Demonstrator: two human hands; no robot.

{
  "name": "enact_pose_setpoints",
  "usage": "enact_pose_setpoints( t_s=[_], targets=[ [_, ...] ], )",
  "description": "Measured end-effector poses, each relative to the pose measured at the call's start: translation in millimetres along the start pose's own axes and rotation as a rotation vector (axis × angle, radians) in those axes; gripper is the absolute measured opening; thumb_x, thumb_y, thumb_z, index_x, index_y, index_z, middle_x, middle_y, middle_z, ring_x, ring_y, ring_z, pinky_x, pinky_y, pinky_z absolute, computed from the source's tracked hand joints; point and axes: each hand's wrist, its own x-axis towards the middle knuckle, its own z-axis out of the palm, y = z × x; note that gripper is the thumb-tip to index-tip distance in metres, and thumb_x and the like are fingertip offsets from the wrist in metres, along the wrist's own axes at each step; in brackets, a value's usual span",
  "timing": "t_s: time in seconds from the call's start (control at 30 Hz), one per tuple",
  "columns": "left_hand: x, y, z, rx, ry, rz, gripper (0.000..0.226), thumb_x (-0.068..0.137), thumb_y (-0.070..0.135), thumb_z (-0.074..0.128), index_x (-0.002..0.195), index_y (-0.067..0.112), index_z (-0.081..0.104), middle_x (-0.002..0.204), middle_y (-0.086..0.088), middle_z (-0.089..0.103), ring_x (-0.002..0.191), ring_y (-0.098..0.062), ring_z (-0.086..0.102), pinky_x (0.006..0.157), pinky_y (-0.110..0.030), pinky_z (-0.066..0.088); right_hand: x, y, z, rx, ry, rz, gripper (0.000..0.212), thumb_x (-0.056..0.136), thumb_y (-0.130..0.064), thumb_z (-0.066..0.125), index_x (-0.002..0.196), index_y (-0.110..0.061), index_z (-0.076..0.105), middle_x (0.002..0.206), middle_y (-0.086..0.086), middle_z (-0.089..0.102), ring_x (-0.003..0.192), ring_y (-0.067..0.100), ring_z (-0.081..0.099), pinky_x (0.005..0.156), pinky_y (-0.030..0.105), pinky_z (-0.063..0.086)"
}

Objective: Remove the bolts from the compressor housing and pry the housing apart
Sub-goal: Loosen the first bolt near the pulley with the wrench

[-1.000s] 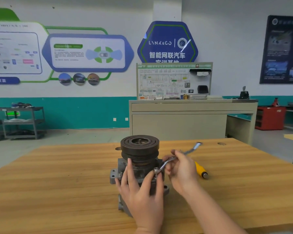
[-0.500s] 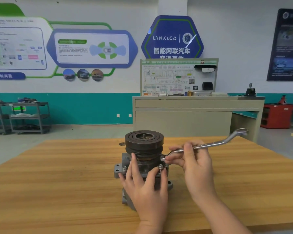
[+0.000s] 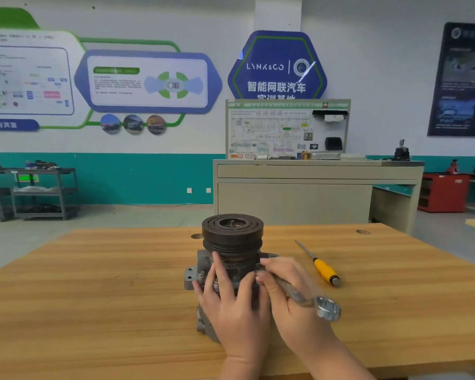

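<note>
The compressor (image 3: 225,270) stands upright at the middle of the wooden table (image 3: 93,297), its dark grooved pulley (image 3: 232,231) on top. Two bolts (image 3: 201,276) rise from its grey flange at 9 o'clock. The left hand (image 3: 231,305) rests on the near side of the housing with fingers spread, hiding much of it. The right hand (image 3: 288,294), at 3 o'clock, grips a wrench (image 3: 307,300) whose ring end points toward the viewer. A yellow-handled screwdriver (image 3: 320,266) lies on the table further out at 3 o'clock. A grey cabinet (image 3: 294,198) stands beyond, at 12 o'clock.
</note>
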Motion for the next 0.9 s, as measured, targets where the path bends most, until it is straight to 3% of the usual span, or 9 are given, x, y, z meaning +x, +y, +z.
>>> enact_pose_setpoints(
  t_s=[0.2, 0.33, 0.4, 0.43, 0.47, 0.57, 0.7, 0.77, 0.9],
  targets=[
    [-2.3, 3.6, -2.5, 0.011, 0.003, -0.014, 0.059, 0.105, 0.046, 0.033, 0.078, 0.014, 0.075, 0.135, -0.033, 0.048, 0.114, -0.042, 0.050, 0.098, -0.073, 0.036, 4.6, -2.7, 2.5, 0.025, 0.072, 0.112, 0.054, 0.101, -0.047, 0.038, 0.090, -0.002, 0.067, 0.077, 0.001, 0.065, 0.068, 0.007, 0.063, 0.062, 0.021, 0.053],
    [2.9, 4.1, -4.6, -0.035, 0.044, 0.000, 0.029, 0.107, 0.042, 0.029, 0.115, 0.025, 0.051, 0.126, -0.037, 0.054, 0.112, -0.051, 0.059, 0.092, -0.080, 0.034, 4.3, -5.4, 9.3, -0.112, 0.058, -0.044, 0.041, 0.103, -0.037, 0.040, 0.086, -0.005, 0.061, 0.076, 0.005, 0.062, 0.066, 0.012, 0.060, 0.057, 0.024, 0.051],
    [6.2, -3.0, -5.0, -0.045, 0.013, 0.017, 0.034, 0.105, 0.045, 0.029, 0.121, 0.015, 0.035, 0.119, -0.040, 0.059, 0.110, -0.057, 0.055, 0.091, -0.080, 0.025, -1.0, -8.4, 15.1, -0.230, 0.020, -0.161, 0.022, 0.099, -0.023, 0.053, 0.085, -0.006, 0.058, 0.077, 0.007, 0.061, 0.062, 0.016, 0.059, 0.055, 0.026, 0.050],
    [6.7, -5.8, -4.2, -0.056, -0.020, -0.011, 0.049, 0.102, 0.042, 0.035, 0.141, 0.013, 0.039, 0.119, -0.040, 0.059, 0.111, -0.059, 0.054, 0.091, -0.080, 0.024, -3.6, -10.2, 18.8, -0.288, -0.006, -0.205, 0.012, 0.094, -0.017, 0.058, 0.086, -0.008, 0.056, 0.077, 0.008, 0.061, 0.061, 0.016, 0.058, 0.054, 0.026, 0.050],
    [7.9, -7.8, -4.0, -0.066, -0.053, -0.052, 0.056, 0.098, 0.035, 0.040, 0.148, 0.017, 0.021, 0.120, -0.038, 0.060, 0.113, -0.058, 0.054, 0.090, -0.081, 0.027, -5.0, -11.6, 21.7, -0.329, -0.029, -0.231, 0.008, 0.091, -0.014, 0.058, 0.087, -0.009, 0.053, 0.077, 0.008, 0.061, 0.059, 0.016, 0.057, 0.052, 0.026, 0.051],
    [5.4, -5.3, -5.3, -0.032, -0.129, -0.121, 0.039, 0.106, 0.031, 0.029, 0.130, 0.010, 0.051, 0.123, -0.036, 0.060, 0.108, -0.056, 0.060, 0.088, -0.079, 0.037, -5.7, -9.1, 23.9, -0.305, -0.021, -0.188, 0.006, 0.094, -0.017, 0.051, 0.091, -0.014, 0.046, 0.076, 0.006, 0.060, 0.059, 0.015, 0.057, 0.051, 0.026, 0.050],
    [-1.8, -0.6, -5.0, -0.005, -0.114, -0.046, 0.053, 0.105, 0.041, 0.037, 0.083, 0.012, 0.076, 0.132, -0.036, 0.051, 0.113, -0.054, 0.057, 0.097, -0.074, 0.036, -5.0, -7.9, 22.6, 0.241, 0.331, 0.337, 0.019, 0.102, -0.034, 0.034, 0.093, -0.035, 0.050, 0.069, -0.005, 0.061, 0.054, 0.004, 0.056, 0.052, 0.019, 0.048],
    [-2.8, -0.2, -3.4, -0.038, -0.149, -0.046, 0.040, 0.094, 0.039, 0.053, 0.078, 0.013, 0.078, 0.140, -0.029, 0.045, 0.120, -0.050, 0.051, 0.104, -0.070, 0.032, 4.2, 2.7, 23.5, 0.607, 0.496, 0.726, 0.021, 0.105, -0.026, 0.032, 0.091, -0.025, 0.047, 0.064, 0.004, 0.063, 0.041, 0.009, 0.050, 0.042, 0.020, 0.043],
    [-2.3, -5.6, 1.8, -0.037, -0.112, -0.001, 0.029, 0.086, 0.036, 0.060, 0.080, 0.014, 0.079, 0.141, -0.027, 0.045, 0.123, -0.045, 0.049, 0.108, -0.064, 0.030, 34.5, 37.6, 9.5, 0.921, 0.225, 1.346, 0.021, 0.106, -0.019, 0.032, 0.101, -0.005, 0.046, 0.059, 0.011, 0.066, 0.036, 0.013, 0.049, 0.034, 0.021, 0.040]
  ],
)
